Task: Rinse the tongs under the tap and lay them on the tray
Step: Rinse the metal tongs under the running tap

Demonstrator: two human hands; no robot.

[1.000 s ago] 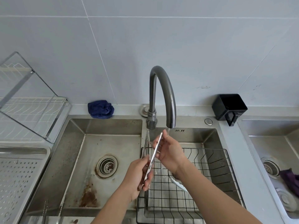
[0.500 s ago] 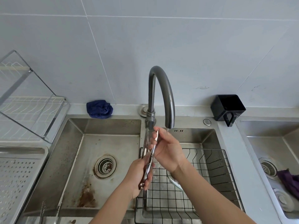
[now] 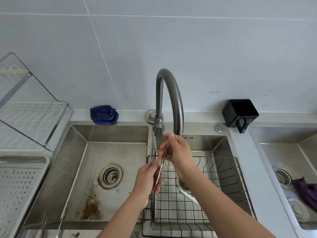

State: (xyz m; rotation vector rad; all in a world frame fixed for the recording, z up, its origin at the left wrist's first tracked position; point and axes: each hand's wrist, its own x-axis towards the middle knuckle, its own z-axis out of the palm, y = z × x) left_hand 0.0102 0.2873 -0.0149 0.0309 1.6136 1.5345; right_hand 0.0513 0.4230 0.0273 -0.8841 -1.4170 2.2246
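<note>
Thin metal tongs (image 3: 162, 164) point up toward the spout of the grey curved tap (image 3: 169, 100), where water runs. My left hand (image 3: 148, 181) grips their lower end above the divider between the two sink bowls. My right hand (image 3: 178, 152) is just under the spout, its fingers wrapped round the upper part of one arm of the tongs. The other arm (image 3: 151, 152) stands free to the left. The perforated white tray (image 3: 15, 191) lies at the far left on the counter.
A black wire basket (image 3: 223, 191) sits in the right bowl, with a white utensil (image 3: 188, 196) inside. The left bowl (image 3: 82, 169) has a drain strainer (image 3: 110, 176) and rust stains. A dish rack (image 3: 29, 109), blue cloth (image 3: 104, 115) and black holder (image 3: 240, 113) line the back.
My right hand has slid up the tongs to right under the spout, covering the tip that showed a second ago. My left hand keeps its grip on the lower end.
</note>
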